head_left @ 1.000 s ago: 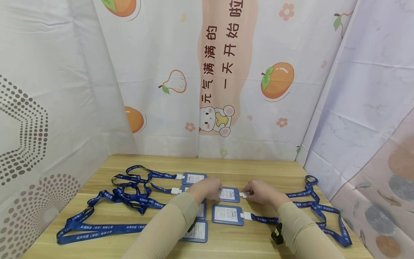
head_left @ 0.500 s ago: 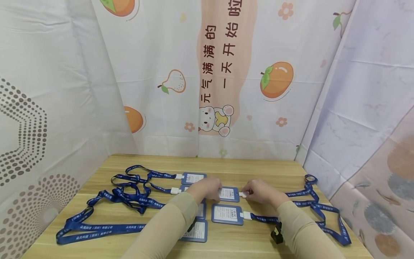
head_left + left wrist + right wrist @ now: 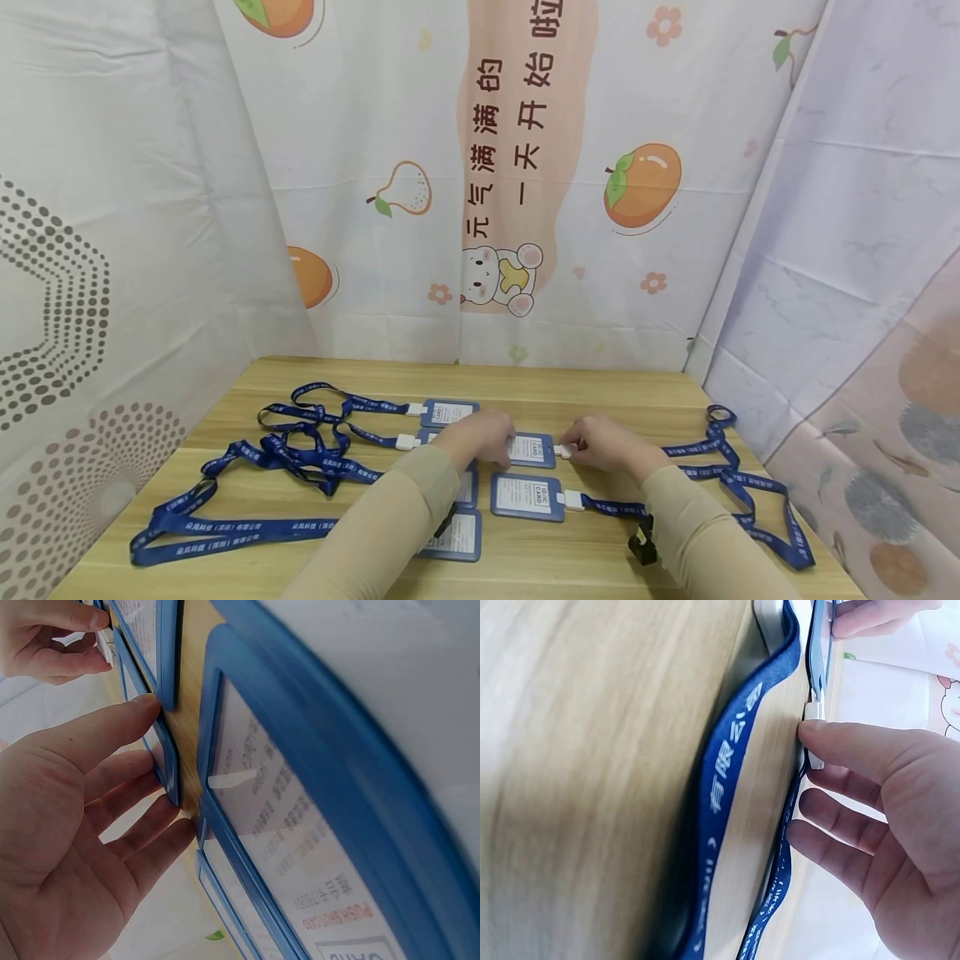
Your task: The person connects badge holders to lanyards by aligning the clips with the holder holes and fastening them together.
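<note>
My left hand (image 3: pixel 480 437) pinches the left end of a blue-framed badge holder (image 3: pixel 531 450) with a white card inside. In the left wrist view its thumb lies on the near edge of the badge holder (image 3: pixel 159 754), with fingers behind. My right hand (image 3: pixel 606 446) pinches the white plastic clip (image 3: pixel 814 746) at the holder's other end, thumb on the front. A blue printed lanyard (image 3: pixel 776 877) runs from this clip, below the fingers. In front of this pair lies a second badge holder (image 3: pixel 527 497), flat, with its lanyard off to the right.
Several more badge holders (image 3: pixel 452 412) form a column on the left, partly hidden by my left arm. Their blue lanyards (image 3: pixel 300 458) lie tangled on the wooden table (image 3: pixel 555 567). Right-hand lanyards (image 3: pixel 780 500) spread near the right edge. Printed curtains (image 3: pixel 375 275) stand behind and at both sides.
</note>
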`<state>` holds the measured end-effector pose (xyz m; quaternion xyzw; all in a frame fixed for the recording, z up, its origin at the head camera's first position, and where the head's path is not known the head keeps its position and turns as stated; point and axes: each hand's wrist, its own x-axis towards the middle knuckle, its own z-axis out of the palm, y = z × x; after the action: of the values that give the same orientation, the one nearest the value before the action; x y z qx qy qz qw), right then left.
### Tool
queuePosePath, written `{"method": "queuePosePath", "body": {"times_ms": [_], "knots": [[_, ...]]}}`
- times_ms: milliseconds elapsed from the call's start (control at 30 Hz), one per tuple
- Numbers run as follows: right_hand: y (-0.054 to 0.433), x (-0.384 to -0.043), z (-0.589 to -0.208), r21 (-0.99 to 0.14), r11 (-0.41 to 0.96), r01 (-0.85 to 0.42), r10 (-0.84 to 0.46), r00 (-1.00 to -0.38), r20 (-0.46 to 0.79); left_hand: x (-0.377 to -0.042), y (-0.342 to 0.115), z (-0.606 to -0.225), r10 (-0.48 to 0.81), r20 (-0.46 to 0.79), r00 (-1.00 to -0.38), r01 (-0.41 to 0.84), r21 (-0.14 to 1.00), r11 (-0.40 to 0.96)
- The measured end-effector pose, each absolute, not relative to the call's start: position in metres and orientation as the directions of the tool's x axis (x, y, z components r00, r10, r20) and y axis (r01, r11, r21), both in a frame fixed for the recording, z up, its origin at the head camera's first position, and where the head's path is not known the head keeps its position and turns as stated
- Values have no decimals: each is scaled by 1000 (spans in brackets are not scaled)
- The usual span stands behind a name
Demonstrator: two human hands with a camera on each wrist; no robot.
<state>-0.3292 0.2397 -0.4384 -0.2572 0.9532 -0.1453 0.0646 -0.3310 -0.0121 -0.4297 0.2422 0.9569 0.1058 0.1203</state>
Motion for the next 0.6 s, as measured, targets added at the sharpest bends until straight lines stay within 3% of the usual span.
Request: {"method": "queuePosePath", "body": {"times_ms": [600], "knots": [[238,-327,-437,-335,833,-440,-486,-872,-63,-331,-13,-430,490,-161,-857,450,231,863]]}}
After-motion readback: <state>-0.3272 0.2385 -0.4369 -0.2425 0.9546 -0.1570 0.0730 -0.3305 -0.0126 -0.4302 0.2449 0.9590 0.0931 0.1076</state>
